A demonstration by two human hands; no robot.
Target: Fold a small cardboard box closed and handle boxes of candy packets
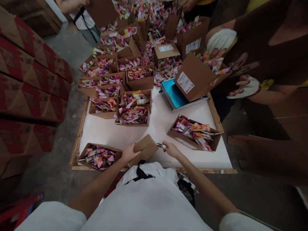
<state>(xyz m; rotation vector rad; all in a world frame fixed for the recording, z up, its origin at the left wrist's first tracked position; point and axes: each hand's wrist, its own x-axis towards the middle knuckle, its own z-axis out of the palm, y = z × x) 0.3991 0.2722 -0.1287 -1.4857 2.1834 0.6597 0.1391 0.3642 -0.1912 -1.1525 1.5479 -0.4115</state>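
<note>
1. Far left, stacked red cartons [31, 83] line the floor beside our white table [158, 128].
2. At the table's near left corner sits an open box of colourful packets [99, 157], touching our left hand.
3. Our left hand [128, 153] curls closed around the near end of a small brown cardboard box [145, 148], which lies tilted at the table's near edge, just in front of our body.
4. Our right hand [170, 149] pinches a small metal tool [160, 146] between thumb and fingers, its tip just beside the small box's right end; we cannot tell what the tool is.
5. Right of that hand, another open box [193, 132] holds bright packets.
6. Behind it, a blue weighing scale [176, 96] carries a tilted carton [196, 77].
7. At the far right, a co-worker's gloved hands [220, 41] reach over that carton.
8. Across the middle of the table, rows of filled boxes [115, 80] stand close together.
</note>
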